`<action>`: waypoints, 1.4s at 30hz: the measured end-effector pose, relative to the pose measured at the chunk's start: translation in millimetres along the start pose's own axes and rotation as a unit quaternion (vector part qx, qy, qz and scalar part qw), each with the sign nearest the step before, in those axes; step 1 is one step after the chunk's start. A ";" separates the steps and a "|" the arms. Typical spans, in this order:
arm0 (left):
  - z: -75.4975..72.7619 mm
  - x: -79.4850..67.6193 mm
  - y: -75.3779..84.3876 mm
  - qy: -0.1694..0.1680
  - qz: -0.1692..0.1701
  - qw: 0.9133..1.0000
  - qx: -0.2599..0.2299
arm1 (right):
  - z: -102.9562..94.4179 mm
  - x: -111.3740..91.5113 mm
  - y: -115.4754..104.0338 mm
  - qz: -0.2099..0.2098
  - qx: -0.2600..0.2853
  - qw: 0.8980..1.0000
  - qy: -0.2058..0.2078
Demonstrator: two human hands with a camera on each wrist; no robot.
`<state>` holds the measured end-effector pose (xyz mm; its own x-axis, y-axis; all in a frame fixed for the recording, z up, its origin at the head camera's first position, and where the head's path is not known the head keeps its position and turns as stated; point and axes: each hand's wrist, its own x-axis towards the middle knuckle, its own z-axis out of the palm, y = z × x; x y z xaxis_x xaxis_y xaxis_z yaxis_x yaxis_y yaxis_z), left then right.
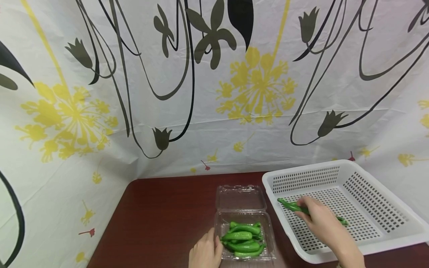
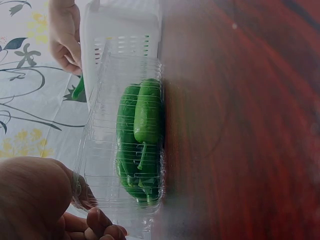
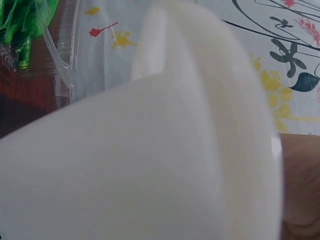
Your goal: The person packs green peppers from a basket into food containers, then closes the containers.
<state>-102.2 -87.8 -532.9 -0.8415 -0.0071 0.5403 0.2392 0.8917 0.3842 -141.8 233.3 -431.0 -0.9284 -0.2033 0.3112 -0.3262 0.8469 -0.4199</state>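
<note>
My right hand (image 1: pixel 323 225) grips a green pepper (image 1: pixel 285 203) over the white plastic basket (image 1: pixel 301 257), its stem end pointing left. Behind that hand, the tip of green pepper (image 1: pixel 342 220) shows against the basket floor. My left hand (image 1: pixel 204 250) holds the left wall of a clear plastic box (image 1: pixel 270 242), thumb and fingers at its rim in the left wrist view. Inside the box lie several green peppers (image 1: pixel 242 236), stacked crosswise. Much of the right wrist view is filled by the basket's wall (image 3: pixel 125 165); only a bit of the right hand (image 3: pixel 305 185) shows there.
The box's hinged lid (image 1: pixel 240 199) lies folded back, away from me. Both box and basket stand on a dark red-brown table (image 1: pixel 161 223). A white cloth (image 1: pixel 201 111) with printed flowers hangs behind and beside the table. The basket's raised rim borders the box's right side.
</note>
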 end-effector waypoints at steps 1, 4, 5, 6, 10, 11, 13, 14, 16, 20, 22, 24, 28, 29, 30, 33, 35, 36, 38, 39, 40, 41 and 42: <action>-0.2 0.2 0.0 0.000 0.000 1.000 0.000 | 0.6 0.2 -0.5 -0.004 0.002 1.000 0.002; -0.7 0.5 0.2 -0.001 0.000 1.000 -0.001 | 2.4 0.7 -2.1 -0.013 0.007 1.000 0.007; -0.7 0.6 0.2 -0.002 -0.001 1.000 -0.001 | 2.9 0.3 -2.9 -0.015 0.008 1.000 0.010; -0.8 0.7 0.2 -0.003 -0.001 1.000 -0.001 | 3.4 0.4 -3.3 -0.016 0.008 1.000 0.012; -0.6 0.9 -0.1 -0.005 -0.001 1.000 -0.002 | 5.2 0.9 -5.5 -0.023 0.008 1.000 0.010; -0.6 1.0 -0.2 -0.006 -0.001 1.000 -0.002 | 5.5 0.9 -6.4 -0.025 0.010 1.000 0.008; -0.6 1.2 -0.4 -0.007 0.000 1.000 -0.004 | 6.3 1.6 -8.1 -0.030 0.014 0.999 0.003; -0.6 1.3 -0.5 -0.007 0.000 1.000 -0.004 | 6.7 2.1 -8.8 -0.032 0.016 0.999 0.000; -0.6 1.4 -0.4 -0.007 0.000 1.000 -0.006 | 7.6 2.6 -10.4 -0.036 0.017 0.999 -0.002; -0.4 1.3 -0.2 -0.005 -0.001 1.000 -0.005 | 9.6 3.2 -13.1 -0.037 0.020 0.999 -0.008; -0.3 1.2 -0.1 -0.005 -0.001 1.000 -0.005 | 10.5 3.2 -14.6 -0.035 0.023 0.999 -0.010; -0.3 1.0 0.0 -0.005 -0.003 1.000 -0.005 | 11.3 3.5 -16.2 -0.038 0.026 0.999 -0.010; -1.0 0.6 0.3 -0.011 -0.006 1.000 -0.008 | 13.1 4.4 -19.4 -0.047 0.026 0.999 -0.004; -1.3 0.5 0.3 -0.013 -0.007 1.000 -0.008 | 13.6 4.6 -20.3 -0.048 0.026 0.998 -0.004; -1.6 0.4 0.4 -0.015 -0.009 1.000 -0.009 | 14.5 4.7 -21.2 -0.048 0.027 0.998 -0.004; -1.9 0.4 0.4 -0.019 -0.011 1.000 -0.009 | 16.8 4.7 -23.3 -0.044 0.030 0.999 -0.006; -1.7 0.3 0.2 -0.020 -0.011 1.000 -0.008 | 18.1 4.6 -24.4 -0.044 0.031 0.999 -0.005; -1.5 0.3 0.2 -0.020 -0.011 1.000 -0.007 | 18.8 4.6 -24.7 -0.046 0.028 0.999 -0.002; -1.1 0.3 -0.4 -0.022 -0.012 1.000 -0.006 | 19.5 4.5 -25.0 -0.054 0.024 0.998 0.006; -1.0 0.3 -0.7 -0.022 -0.012 1.000 -0.006 | 19.8 4.5 -25.0 -0.057 0.022 0.998 0.009; -1.0 0.2 -0.7 -0.022 -0.012 1.000 -0.006 | 20.1 4.4 -25.0 -0.059 0.021 0.998 0.012; -1.0 0.1 -0.8 -0.022 -0.013 1.000 -0.006 | 20.4 4.6 -25.5 -0.060 0.018 0.998 0.016; -1.0 0.0 -0.8 -0.022 -0.013 1.000 -0.007 | 20.5 4.7 -25.9 -0.062 0.017 0.998 0.019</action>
<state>-101.9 -88.9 -532.5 -0.8676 -0.0097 0.4972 0.2235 0.8855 0.4073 -141.4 200.3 -436.1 -0.8732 -0.2858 0.3949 -0.4444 0.7995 -0.4041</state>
